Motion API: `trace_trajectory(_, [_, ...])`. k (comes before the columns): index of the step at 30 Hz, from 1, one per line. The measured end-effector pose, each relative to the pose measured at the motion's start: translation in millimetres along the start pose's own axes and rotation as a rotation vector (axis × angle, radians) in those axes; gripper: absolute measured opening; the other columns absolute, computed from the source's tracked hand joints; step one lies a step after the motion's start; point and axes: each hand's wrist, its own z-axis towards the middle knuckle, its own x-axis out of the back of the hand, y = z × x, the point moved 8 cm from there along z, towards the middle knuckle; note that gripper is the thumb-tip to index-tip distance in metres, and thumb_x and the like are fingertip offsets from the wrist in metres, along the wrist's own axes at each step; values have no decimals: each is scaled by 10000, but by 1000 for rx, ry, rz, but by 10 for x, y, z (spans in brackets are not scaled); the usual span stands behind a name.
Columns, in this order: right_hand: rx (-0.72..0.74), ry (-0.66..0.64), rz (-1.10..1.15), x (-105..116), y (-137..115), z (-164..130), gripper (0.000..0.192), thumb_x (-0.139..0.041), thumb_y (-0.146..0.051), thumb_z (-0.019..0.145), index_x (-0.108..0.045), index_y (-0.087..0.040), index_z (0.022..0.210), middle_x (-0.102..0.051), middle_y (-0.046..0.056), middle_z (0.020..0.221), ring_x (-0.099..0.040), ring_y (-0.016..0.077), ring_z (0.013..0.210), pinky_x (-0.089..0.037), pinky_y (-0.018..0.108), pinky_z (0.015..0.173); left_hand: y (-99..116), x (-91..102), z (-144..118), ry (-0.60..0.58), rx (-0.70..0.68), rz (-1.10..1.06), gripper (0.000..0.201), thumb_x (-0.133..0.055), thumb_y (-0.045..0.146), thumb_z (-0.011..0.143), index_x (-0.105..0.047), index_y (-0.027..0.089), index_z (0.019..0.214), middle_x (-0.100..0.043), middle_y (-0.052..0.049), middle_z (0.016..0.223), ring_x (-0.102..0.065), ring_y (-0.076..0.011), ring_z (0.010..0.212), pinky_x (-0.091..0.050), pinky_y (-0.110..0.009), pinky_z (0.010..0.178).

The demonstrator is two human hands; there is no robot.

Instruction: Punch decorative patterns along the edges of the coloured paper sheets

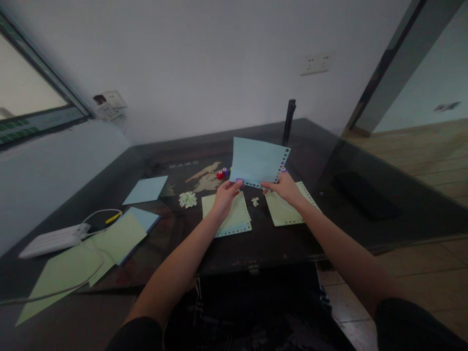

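1. Head view shows both hands raised over a dark table (278, 243), holding one light blue sheet (258, 162) upright between them, its right and near edges lined with small punched holes.
2. The left hand (225, 194) pinches the sheet's near left corner; a small purple punch (240, 181) seems to sit at its fingertips, though it is too small to be sure.
3. The right hand (283, 187) pinches the sheet's near right corner, fingers pressed together on the paper.
4. The step in hand looks like punching a border of holes along the edge. The next move would call for sliding the sheet along so a fresh stretch of edge lines up evenly with the last hole.
5. Below lie pale green sheets (287, 209) already edged with holes, a heap of punched scraps (187, 199) to the left, and red and purple punches (222, 173) beyond.
6. Far left sits a white power bank (54, 240) with a cable. White writing on the tabletop is too blurred to read.
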Motion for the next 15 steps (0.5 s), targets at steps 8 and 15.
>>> trace_trajectory(8, [14, -15, -22, -19, -29, -1, 151, -652, -306, 674, -619, -166, 626, -678, 85, 658, -620, 186, 580, -514, 320, 611, -1, 7, 11, 9, -23, 4, 249, -748, 344, 656, -679, 177, 827, -669, -44, 877, -582, -137, 812, -388, -265, 746])
trace_trajectory(15, [-16, -2, -55, -11, -54, -27, 139, -641, -293, 691, -622, -163, 645, -678, 92, 660, -626, 195, 616, -516, 316, 628, 42, 4, -15, 24, -64, 42, 278, -740, 360, 666, -679, 173, 862, -668, -58, 880, -582, -152, 816, -392, -281, 759])
